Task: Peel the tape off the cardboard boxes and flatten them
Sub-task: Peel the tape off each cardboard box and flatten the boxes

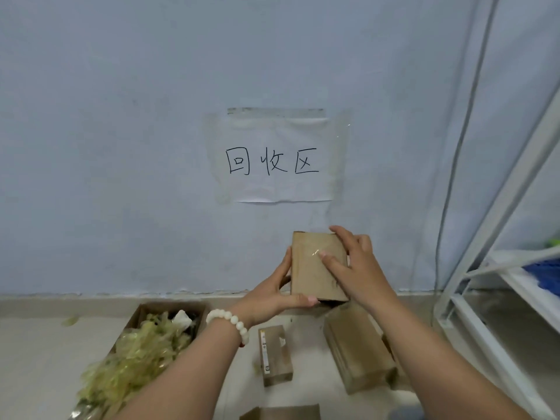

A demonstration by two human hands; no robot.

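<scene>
step: tape peel, likely just starting | cardboard box [315, 274] held up, lower centre of frame | left hand [272, 294] grips left/bottom edge | right hand [357, 268] wraps right edge, thumb on glossy tape [307, 257] | next: probably needs a tape end lifted, then pulled

The floor [39, 359] bears a tape-filled carton [133, 318], a small box [275, 356] and a larger box [360, 356].
</scene>
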